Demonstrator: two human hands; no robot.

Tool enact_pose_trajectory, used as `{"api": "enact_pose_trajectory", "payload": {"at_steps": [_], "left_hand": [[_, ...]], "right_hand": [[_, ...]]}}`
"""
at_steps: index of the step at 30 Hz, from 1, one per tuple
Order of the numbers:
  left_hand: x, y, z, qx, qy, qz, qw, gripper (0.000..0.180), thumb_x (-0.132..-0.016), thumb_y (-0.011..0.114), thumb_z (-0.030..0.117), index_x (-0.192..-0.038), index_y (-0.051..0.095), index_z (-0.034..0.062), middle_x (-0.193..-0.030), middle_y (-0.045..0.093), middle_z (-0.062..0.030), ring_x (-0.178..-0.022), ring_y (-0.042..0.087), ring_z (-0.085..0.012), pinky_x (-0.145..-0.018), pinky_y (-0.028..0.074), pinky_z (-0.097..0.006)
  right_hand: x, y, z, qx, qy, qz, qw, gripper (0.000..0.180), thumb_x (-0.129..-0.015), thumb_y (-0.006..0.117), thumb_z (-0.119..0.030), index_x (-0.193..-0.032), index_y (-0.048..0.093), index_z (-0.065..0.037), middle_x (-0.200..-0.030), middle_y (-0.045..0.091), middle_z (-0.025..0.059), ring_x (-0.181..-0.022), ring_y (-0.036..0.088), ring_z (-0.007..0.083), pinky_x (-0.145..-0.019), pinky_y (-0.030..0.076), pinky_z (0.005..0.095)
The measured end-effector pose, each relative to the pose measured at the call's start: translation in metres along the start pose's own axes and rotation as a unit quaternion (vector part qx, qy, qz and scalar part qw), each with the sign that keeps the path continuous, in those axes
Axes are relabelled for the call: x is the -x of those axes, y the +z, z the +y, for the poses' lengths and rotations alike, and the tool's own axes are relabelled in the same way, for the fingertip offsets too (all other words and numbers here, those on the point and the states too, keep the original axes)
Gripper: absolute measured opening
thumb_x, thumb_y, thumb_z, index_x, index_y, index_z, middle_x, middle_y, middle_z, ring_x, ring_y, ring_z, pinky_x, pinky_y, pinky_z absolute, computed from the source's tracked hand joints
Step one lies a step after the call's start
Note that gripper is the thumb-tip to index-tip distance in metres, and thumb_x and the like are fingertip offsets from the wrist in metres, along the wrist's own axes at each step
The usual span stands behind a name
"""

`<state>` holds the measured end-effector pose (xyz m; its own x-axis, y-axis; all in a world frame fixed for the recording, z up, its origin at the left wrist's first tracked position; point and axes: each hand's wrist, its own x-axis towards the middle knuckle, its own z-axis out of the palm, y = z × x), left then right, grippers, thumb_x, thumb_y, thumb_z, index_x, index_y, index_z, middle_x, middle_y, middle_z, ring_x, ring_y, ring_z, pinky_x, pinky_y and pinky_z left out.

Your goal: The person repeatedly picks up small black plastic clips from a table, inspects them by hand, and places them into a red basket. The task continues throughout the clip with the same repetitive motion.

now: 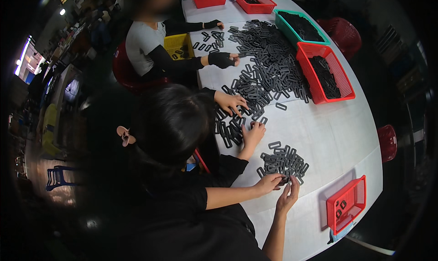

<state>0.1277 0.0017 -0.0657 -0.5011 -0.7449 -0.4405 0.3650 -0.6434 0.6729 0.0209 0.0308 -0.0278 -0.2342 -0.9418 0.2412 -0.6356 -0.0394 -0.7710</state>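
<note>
Over the near edge of a small heap of black oblong plastic loops (285, 160), my left hand (268, 185) and my right hand (288, 196) meet. Between their fingertips is a small black plastic piece (284, 181), probably one of the loops, partly covered by the fingers. The left thumb and fingers pinch it from the left. My right thumb and forefinger close on it from the right. Loose loops lie just beyond my fingers on the white table (328, 138).
A red basket (346, 204) with a few black parts stands to my right. Beside me a co-worker's hands (232, 103) reach into a larger pile (269, 55); another person sits beyond. Red (326, 71) and green (303, 26) baskets of black parts line the far side.
</note>
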Motion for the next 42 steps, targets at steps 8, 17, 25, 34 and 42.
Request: {"api": "enact_pose_trajectory", "payload": {"at_steps": [8, 17, 25, 34, 42], "left_hand": [[0.013, 0.031, -0.005, -0.145, 0.175, 0.006, 0.974, 0.032, -0.095, 0.034, 0.014, -0.121, 0.047, -0.0011, -0.108, 0.057, -0.0112, -0.098, 0.054, -0.0159, -0.085, 0.042, -0.027], [0.032, 0.021, 0.011, -0.339, 0.133, 0.078, 0.928, 0.03, -0.093, 0.037, 0.011, -0.118, 0.046, -0.0018, -0.094, 0.062, -0.0203, -0.087, 0.063, -0.0258, -0.071, 0.048, -0.033], [0.001, 0.021, 0.006, -0.3, 0.1, 0.074, 0.946, 0.029, -0.091, 0.038, 0.009, -0.118, 0.05, 0.0007, -0.102, 0.061, -0.0175, -0.092, 0.061, -0.0209, -0.075, 0.048, -0.031], [0.008, 0.037, -0.001, -0.358, 0.108, 0.025, 0.927, 0.032, -0.089, 0.038, 0.01, -0.117, 0.049, 0.0012, -0.085, 0.061, -0.0217, -0.079, 0.062, -0.0307, -0.07, 0.045, -0.038], [0.006, 0.033, -0.007, -0.311, 0.188, 0.076, 0.928, 0.029, -0.09, 0.039, 0.006, -0.116, 0.05, 0.0, -0.085, 0.061, -0.0178, -0.072, 0.06, -0.0202, -0.066, 0.047, -0.032]], "right_hand": [[-0.04, 0.026, 0.024, -0.161, 0.179, 0.057, 0.969, 0.042, -0.096, 0.034, -0.031, -0.111, 0.053, 0.003, -0.107, 0.055, 0.0143, -0.096, 0.052, 0.0214, -0.086, 0.04, 0.0318], [-0.043, 0.041, 0.037, -0.181, 0.331, -0.009, 0.926, 0.069, -0.091, 0.031, -0.055, -0.111, 0.054, 0.007, -0.109, 0.056, 0.0203, -0.094, 0.055, 0.0267, -0.081, 0.045, 0.0345], [-0.059, 0.018, 0.027, -0.191, 0.227, 0.079, 0.952, 0.065, -0.093, 0.028, -0.05, -0.112, 0.055, 0.006, -0.111, 0.056, 0.0185, -0.106, 0.051, 0.0254, -0.094, 0.036, 0.0349], [-0.057, 0.026, 0.055, -0.193, 0.246, 0.095, 0.945, 0.057, -0.096, 0.026, -0.044, -0.111, 0.056, 0.002, -0.113, 0.055, 0.0163, -0.108, 0.048, 0.0246, -0.096, 0.031, 0.0337], [-0.069, 0.011, 0.046, -0.068, 0.133, 0.139, 0.979, 0.05, -0.097, 0.027, -0.037, -0.102, 0.059, 0.001, -0.102, 0.057, 0.0133, -0.097, 0.051, 0.0237, -0.089, 0.036, 0.0335]]}}
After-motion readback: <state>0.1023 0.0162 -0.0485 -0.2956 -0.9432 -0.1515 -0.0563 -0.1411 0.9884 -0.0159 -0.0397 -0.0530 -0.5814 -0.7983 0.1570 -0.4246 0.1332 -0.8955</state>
